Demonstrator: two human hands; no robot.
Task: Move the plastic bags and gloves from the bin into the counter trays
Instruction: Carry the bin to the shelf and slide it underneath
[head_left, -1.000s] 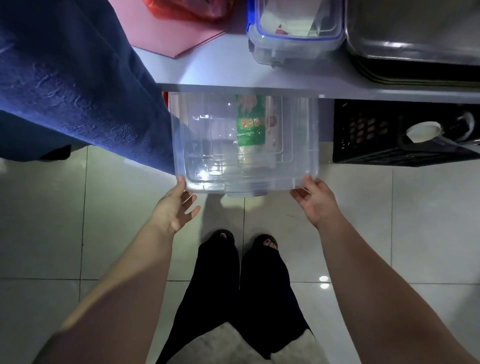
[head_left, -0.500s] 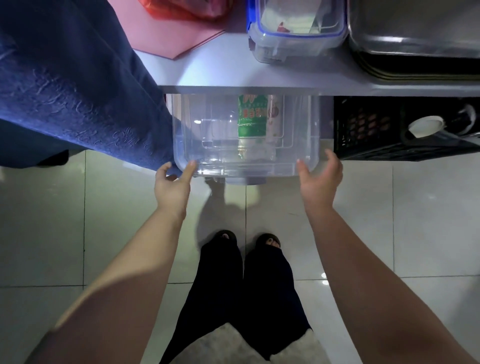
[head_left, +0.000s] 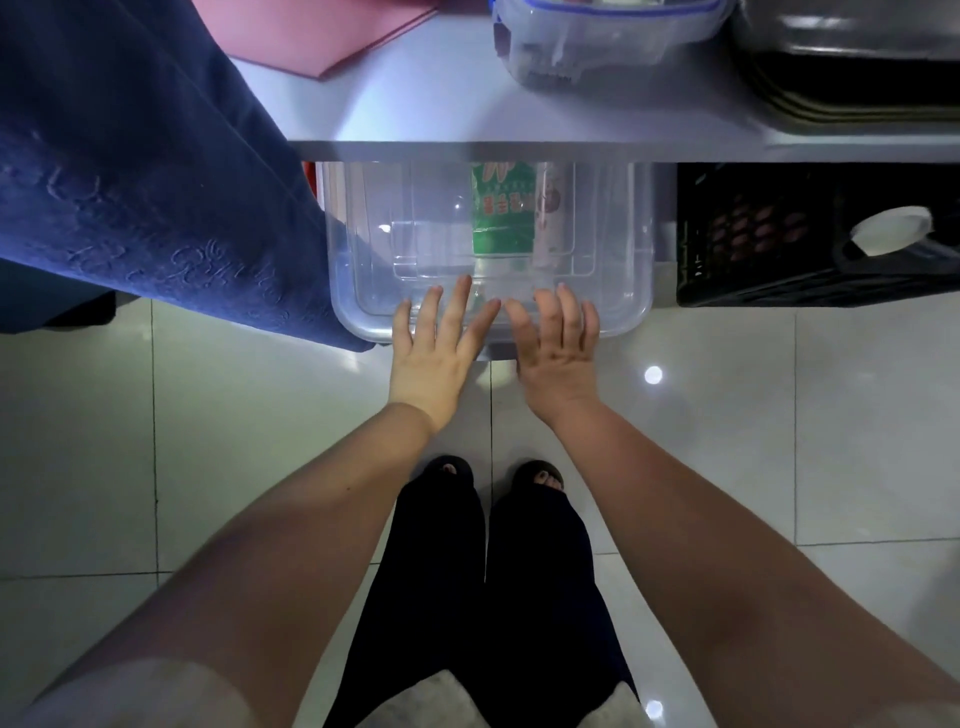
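Observation:
A clear plastic bin (head_left: 363, 291) sits on the floor, mostly under the white counter (head_left: 457, 104). Inside it lies a green printed packet (head_left: 503, 218) beside a pale roll (head_left: 549, 223). My left hand (head_left: 436, 358) and my right hand (head_left: 558, 353) lie side by side at the middle of the bin's near rim, fingers straight and spread, pressing against it. On the counter stands a clear tray with a blue rim (head_left: 602, 41).
A blue cloth (head_left: 135, 171) hangs over the counter's left side down to the bin. A black crate (head_left: 769, 249) with a white cup sits under the counter at right. A pink sheet (head_left: 322, 31) and stacked metal trays (head_left: 852, 67) lie on the counter. My feet (head_left: 493, 475) stand on tiled floor.
The bin has slid farther back under the counter. Both hands moved from its near corners to the middle of the near rim, fingers now flat.

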